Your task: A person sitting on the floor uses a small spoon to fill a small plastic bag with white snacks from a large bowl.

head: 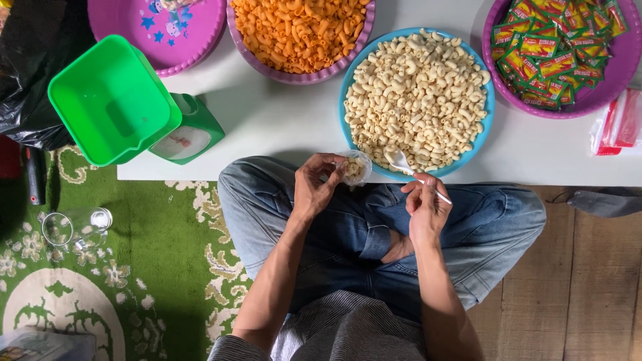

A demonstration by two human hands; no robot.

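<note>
Below, a low white table (281, 127) carries, along its near edge, a blue plate (483, 127) of pale macaroni (414, 93). Left hand (314, 187) pinches a small clear bag (354, 168) just off that edge; right hand (424, 204) pinches a white spoon (408, 167), bowl at the plate rim. Risk: the limp bag mouth may fold, so macaroni could spill onto the lap.

Bright, even daylight — soft shadows, sharp focus, no glare.
</note>
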